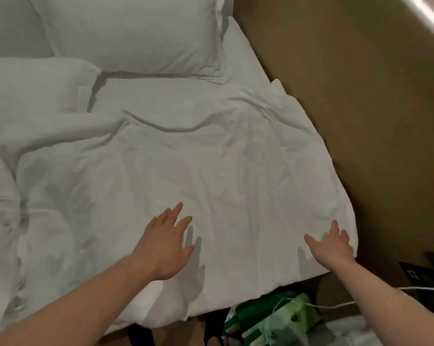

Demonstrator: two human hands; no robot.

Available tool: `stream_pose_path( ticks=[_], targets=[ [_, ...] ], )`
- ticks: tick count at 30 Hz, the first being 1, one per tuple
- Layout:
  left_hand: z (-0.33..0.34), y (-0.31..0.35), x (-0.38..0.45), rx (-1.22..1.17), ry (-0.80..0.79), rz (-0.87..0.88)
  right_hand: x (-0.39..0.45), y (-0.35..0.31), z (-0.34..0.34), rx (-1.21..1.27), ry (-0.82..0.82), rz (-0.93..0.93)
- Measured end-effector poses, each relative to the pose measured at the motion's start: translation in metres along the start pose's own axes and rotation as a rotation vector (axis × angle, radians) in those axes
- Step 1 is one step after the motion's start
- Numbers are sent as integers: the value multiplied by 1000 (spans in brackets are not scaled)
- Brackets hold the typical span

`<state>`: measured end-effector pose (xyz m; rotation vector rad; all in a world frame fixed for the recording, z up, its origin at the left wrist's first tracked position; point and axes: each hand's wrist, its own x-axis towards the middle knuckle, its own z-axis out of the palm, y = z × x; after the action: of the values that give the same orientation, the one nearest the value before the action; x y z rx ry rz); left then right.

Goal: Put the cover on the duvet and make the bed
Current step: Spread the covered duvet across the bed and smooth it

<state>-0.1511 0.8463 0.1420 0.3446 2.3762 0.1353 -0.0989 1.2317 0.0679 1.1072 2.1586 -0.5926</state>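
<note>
The bed (238,58) fills my view, its covered duvet (186,166) spread from 9 to 3 o'clock, long axis running toward 12, bunched at 9. My left hand (163,243) lies flat at 6, my right hand (332,244) flat by the 4 o'clock corner; both are released and neither grasps anything. I read no writing.

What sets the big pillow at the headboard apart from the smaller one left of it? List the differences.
The large white flanged pillow lies flat and smooth at the head of the bed; the smaller white pillow sits nearer, left, its near edge meeting the crumpled white duvet. The large one shows nearly whole; the frame's left edge cuts off the smaller. Both are plain white fabric.
</note>
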Motion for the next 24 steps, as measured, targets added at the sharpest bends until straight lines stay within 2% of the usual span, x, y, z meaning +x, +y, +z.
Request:
stream_pose_path(
  ticks=[7,15,19,22,24],
  targets=[
    [62,2,79,-32,-36,47,97,16,21,64,67,131],
    [81,18,118,-80,-57,113,145,12,31,177,75,190],
    [75,27,120,-103,-85,110,142,10,11,128,43,125],
    [63,38,110,-134,-111,113,127,4,0,-5,110,8],
    [51,46,101,-169,-123,133,116,1,-11,43,95,-56]
  ],
)
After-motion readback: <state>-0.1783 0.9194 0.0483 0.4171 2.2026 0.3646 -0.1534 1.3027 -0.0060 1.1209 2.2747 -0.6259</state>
